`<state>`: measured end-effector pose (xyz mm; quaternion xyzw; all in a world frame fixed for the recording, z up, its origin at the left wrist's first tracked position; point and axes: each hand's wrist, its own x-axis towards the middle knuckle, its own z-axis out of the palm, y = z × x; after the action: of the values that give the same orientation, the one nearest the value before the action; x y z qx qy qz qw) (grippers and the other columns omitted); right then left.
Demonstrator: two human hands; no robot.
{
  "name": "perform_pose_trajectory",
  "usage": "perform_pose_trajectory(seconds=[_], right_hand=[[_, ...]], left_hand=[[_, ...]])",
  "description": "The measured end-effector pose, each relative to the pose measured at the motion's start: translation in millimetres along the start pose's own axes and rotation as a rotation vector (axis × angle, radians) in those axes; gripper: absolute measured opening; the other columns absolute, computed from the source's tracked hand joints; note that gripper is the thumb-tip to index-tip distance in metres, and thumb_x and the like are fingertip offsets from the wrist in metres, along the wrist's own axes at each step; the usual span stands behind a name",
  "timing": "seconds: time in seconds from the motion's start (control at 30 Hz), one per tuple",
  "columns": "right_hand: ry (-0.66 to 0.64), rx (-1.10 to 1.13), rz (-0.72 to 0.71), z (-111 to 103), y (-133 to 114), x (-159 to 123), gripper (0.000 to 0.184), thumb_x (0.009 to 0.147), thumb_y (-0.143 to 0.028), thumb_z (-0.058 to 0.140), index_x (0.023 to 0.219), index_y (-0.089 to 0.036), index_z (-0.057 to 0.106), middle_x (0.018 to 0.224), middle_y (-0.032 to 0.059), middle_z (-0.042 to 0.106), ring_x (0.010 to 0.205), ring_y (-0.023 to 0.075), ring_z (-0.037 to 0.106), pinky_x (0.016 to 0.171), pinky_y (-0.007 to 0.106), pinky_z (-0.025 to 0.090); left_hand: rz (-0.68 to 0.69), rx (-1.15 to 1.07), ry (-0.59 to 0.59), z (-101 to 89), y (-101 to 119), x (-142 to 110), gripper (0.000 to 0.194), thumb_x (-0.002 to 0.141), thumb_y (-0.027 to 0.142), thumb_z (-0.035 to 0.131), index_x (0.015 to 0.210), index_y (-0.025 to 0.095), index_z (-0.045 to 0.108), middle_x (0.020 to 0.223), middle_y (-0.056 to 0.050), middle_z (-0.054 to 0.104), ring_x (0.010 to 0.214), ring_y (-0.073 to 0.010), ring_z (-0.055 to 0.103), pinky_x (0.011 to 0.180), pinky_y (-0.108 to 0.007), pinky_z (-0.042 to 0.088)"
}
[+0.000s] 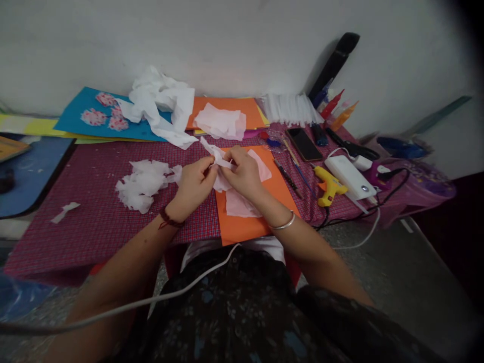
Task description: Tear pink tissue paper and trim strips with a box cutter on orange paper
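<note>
Both hands meet over the left edge of an orange sheet (242, 233), pinching a strip of white tissue paper (218, 155) between them. My left hand (194, 181) grips it with thumb and forefinger, and my right hand (244, 174) holds its other side with bent fingers. Pale pink tissue pieces (240, 204) lie on the orange sheet, partly hidden by my right hand and forearm. Left of my left hand sits a loose heap of white tissue pieces (141, 184). One small twisted scrap (65, 213) lies farther left on the checked tablecloth (94, 232).
Behind are a blue sheet (75, 113) with red-and-white clusters (94, 117), crumpled white tissue (162, 101) and a pink tissue stack (221, 121). On the right lie a phone (304, 144), a yellow glue gun (328, 185), a white power bank (350, 176) and cables. A white cord (189, 287) crosses my front.
</note>
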<state>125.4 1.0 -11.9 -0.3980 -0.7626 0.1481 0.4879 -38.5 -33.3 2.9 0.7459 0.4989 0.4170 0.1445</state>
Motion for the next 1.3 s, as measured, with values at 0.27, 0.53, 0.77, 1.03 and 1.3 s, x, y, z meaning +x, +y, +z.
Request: perform_pose_trajectory(seconds=[0.27,0.53,0.77,1.03,1.3], right_hand=[[0.028,-0.077,0.11,-6,5,5,0.015,0.081,-0.011,0.058,0.086,-0.024,0.052,0.087,0.0012,0.064,0.08,0.0189,0.058,0.072,0.033,0.044],[-0.083,-0.244,-0.103,-8,0,2,0.011,0.091,-0.015,0.063,0.097,-0.024,0.066,0.11,0.0084,0.07,0.107,0.028,0.062,0.094,0.045,0.041],[0.021,-0.175,-0.037,-9,1,5,0.022,0.099,-0.025,0.054,0.078,-0.024,0.052,0.087,0.0047,0.065,0.085,0.0218,0.058,0.08,0.038,0.04],[-0.009,-0.048,-0.106,-8,-1,4,0.023,0.1,-0.028,0.053,0.077,-0.024,0.05,0.082,0.0033,0.061,0.081,0.0204,0.056,0.076,0.037,0.04],[-0.026,0.038,-0.103,-11,0,5,0.025,0.101,-0.043,0.054,0.085,-0.025,0.053,0.086,0.0037,0.063,0.084,0.0207,0.059,0.081,0.039,0.043]], left_hand=[[-0.05,0.332,-0.055,-8.3,9,-1,0.026,0.098,0.024,0.05,0.072,0.023,0.048,0.066,-0.001,0.056,0.063,-0.0192,0.053,0.061,-0.034,0.032],[0.145,0.583,-0.189,-1.7,12,-6,0.015,0.091,0.02,0.052,0.076,0.021,0.058,0.076,-0.007,0.066,0.069,-0.0229,0.062,0.06,-0.035,0.032],[0.126,0.56,-0.207,-2.8,13,-7,0.018,0.089,0.022,0.054,0.073,0.021,0.058,0.074,-0.008,0.065,0.067,-0.0239,0.061,0.06,-0.035,0.033],[-0.15,0.381,-0.021,-6.5,6,5,0.034,0.094,0.04,0.055,0.067,0.023,0.043,0.063,-0.002,0.052,0.058,-0.0184,0.046,0.058,-0.033,0.021],[-0.036,0.271,0.063,-17.4,4,3,0.037,0.1,0.038,0.045,0.068,0.025,0.032,0.06,0.0,0.041,0.057,-0.0182,0.039,0.059,-0.035,0.022]])
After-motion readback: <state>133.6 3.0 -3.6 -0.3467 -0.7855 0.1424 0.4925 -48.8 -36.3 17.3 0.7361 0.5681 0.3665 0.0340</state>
